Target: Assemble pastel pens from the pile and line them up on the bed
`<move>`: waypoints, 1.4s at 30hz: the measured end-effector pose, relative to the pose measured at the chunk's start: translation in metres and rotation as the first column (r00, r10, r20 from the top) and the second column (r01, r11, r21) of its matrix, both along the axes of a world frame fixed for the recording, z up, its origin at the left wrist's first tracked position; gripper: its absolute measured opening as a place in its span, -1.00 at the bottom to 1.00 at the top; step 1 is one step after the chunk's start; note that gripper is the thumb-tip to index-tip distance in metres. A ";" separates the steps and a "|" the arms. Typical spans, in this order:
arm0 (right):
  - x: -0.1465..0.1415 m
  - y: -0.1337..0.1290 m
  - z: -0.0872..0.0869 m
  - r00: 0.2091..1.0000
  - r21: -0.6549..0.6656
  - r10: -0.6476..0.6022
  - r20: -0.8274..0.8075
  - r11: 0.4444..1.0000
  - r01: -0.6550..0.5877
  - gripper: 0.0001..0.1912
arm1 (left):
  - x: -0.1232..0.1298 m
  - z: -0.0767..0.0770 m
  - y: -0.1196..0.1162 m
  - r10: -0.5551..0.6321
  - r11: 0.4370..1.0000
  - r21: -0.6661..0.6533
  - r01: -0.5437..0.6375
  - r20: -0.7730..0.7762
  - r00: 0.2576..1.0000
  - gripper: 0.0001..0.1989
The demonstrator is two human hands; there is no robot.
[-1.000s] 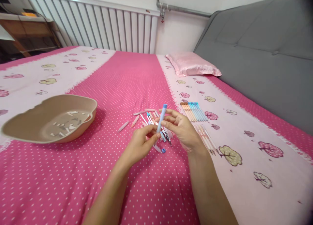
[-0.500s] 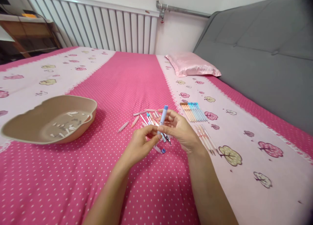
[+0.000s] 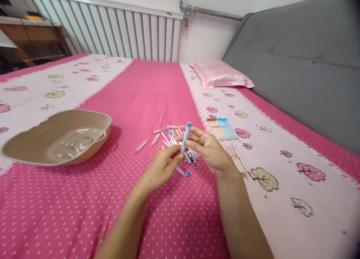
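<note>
My left hand pinches the lower end of a light blue pen barrel between thumb and fingers. The barrel stands nearly upright, its darker blue end on top. My right hand has its thumb against the barrel's side, the fingers curled behind it. Under and behind both hands lies a loose pile of pen parts, white, pink, blue and black, partly hidden. A small blue piece rests on the sheet just below my left fingers. Pink pen barrels lie left of the pile.
Right of my hands are a row of orange and blue pens and a row of pale pens, partly behind my wrist. A beige basin with small white and grey pieces stands left. Farther back lies a pink pillow.
The blue barrel has shifted slightly left and tilts a little differently. My right fingers have spread a bit around it, and my left hand still grips its lower end.
</note>
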State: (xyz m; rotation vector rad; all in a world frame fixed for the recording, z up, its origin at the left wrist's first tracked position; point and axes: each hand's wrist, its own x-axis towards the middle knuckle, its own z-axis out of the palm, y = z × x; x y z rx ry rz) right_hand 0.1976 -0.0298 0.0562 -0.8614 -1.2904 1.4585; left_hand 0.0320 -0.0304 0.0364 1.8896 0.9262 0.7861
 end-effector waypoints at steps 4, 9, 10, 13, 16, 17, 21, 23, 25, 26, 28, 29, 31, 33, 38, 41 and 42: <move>0.000 0.000 0.000 0.999 -0.020 -0.040 0.026 0.999 0.041 -0.60 | 0.000 0.000 0.000 0.009 1.000 0.012 -0.009 0.000 1.000 -0.79; 0.000 0.000 -0.001 0.996 -0.011 -0.084 0.042 0.996 0.085 -0.58 | 0.003 -0.002 0.001 0.053 0.998 0.041 -0.054 0.030 0.998 -0.83; -0.001 0.000 -0.002 0.995 -0.006 -0.092 0.046 0.996 0.092 -0.57 | 0.003 -0.002 0.001 0.067 0.997 0.044 -0.069 0.035 0.997 -0.85; -0.001 0.000 -0.001 0.994 0.019 -0.097 0.049 0.995 0.096 -0.57 | 0.004 -0.003 0.001 0.120 0.991 0.046 -0.122 0.042 0.992 -0.88; -0.003 -0.001 0.000 0.991 0.037 -0.113 0.073 0.993 0.110 -0.59 | 0.004 -0.004 0.001 0.177 0.983 0.033 -0.179 0.043 0.983 -0.88; -0.003 -0.001 0.001 0.989 0.035 -0.121 0.088 0.992 0.119 -0.60 | 0.004 -0.004 0.001 0.198 0.980 0.030 -0.199 0.042 0.979 -0.87; -0.007 -0.002 0.003 0.985 0.037 -0.120 0.125 0.993 0.116 -0.60 | 0.004 -0.002 -0.001 0.261 0.965 0.020 -0.262 0.052 0.964 -0.82; -0.008 -0.001 0.003 0.986 0.044 -0.113 0.119 0.993 0.109 -0.62 | 0.005 0.000 -0.001 0.278 0.960 -0.010 -0.278 0.065 0.958 -0.80; -0.008 -0.001 0.003 0.989 0.030 -0.115 0.088 0.993 0.112 -0.62 | 0.006 0.001 -0.001 0.289 0.957 -0.036 -0.287 0.084 0.954 -0.79; -0.008 -0.001 0.003 0.992 0.014 -0.114 0.061 0.993 0.113 -0.62 | 0.006 0.001 -0.001 0.284 0.959 -0.046 -0.281 0.096 0.954 -0.78; -0.006 -0.001 0.002 0.995 -0.021 -0.098 -0.002 0.995 0.098 -0.60 | 0.006 0.002 -0.002 0.226 0.973 -0.091 -0.214 0.145 0.963 -0.78; -0.006 -0.001 0.001 0.996 -0.036 -0.084 -0.029 0.996 0.083 -0.59 | 0.006 0.003 -0.002 0.167 0.981 -0.130 -0.144 0.188 0.968 -0.79; -0.004 -0.001 0.001 0.996 -0.064 -0.056 -0.064 0.997 0.052 -0.59 | 0.005 0.004 -0.003 0.028 0.976 -0.216 0.036 0.287 0.957 -0.77; -0.004 -0.001 0.000 0.996 -0.086 -0.041 -0.075 0.996 0.035 -0.60 | 0.003 0.006 -0.005 -0.058 0.946 -0.276 0.169 0.368 0.928 -0.74; -0.004 -0.002 0.002 0.997 -0.083 -0.026 -0.073 0.996 0.020 -0.62 | 0.001 0.005 -0.006 -0.055 0.918 -0.340 0.202 0.397 0.916 -0.71; -0.005 -0.003 0.004 0.997 -0.083 -0.032 -0.072 0.996 0.026 -0.65 | 0.001 0.002 -0.003 -0.033 0.926 -0.339 0.167 0.368 0.929 -0.69; -0.005 -0.003 0.004 0.997 -0.083 -0.033 -0.072 0.996 0.027 -0.67 | 0.001 0.001 -0.003 -0.021 0.927 -0.342 0.153 0.360 0.933 -0.69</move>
